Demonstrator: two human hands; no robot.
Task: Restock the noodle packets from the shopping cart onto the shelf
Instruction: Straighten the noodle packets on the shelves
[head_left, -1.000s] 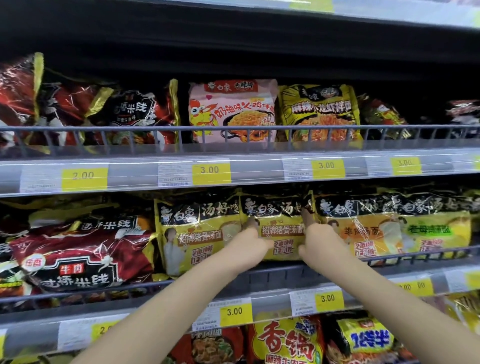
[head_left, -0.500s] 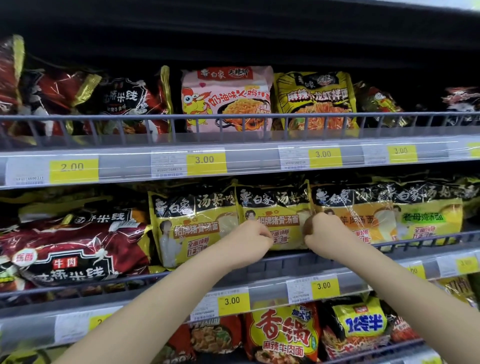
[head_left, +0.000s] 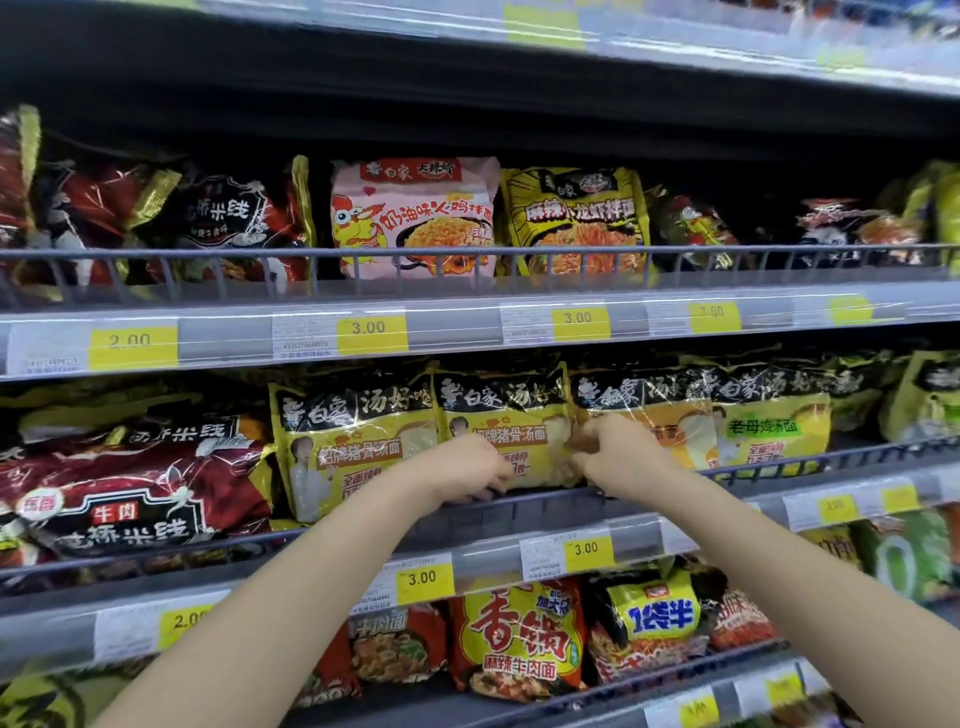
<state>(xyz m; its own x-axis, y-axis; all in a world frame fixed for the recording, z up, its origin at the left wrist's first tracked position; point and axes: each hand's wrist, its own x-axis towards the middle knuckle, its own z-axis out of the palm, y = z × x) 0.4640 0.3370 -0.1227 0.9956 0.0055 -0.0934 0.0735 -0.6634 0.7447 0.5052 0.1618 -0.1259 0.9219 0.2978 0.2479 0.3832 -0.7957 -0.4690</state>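
Obscuring noodle packet (head_left: 511, 434): hands (head_left: 540, 460).

Both bare forearms reach up and forward, converging toward the middle. The left hand (head_left: 470, 467) is knuckles-up with fingers curled downward at the fingertips. The right hand (head_left: 615, 451) sits just beside it, slightly higher, fingers bent and thumb tucked toward the left hand

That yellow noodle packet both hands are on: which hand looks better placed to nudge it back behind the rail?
Probably the left hand. It sits at the yellow noodle packet's lower front, just above the wire rail; the right hand pinches its right edge.
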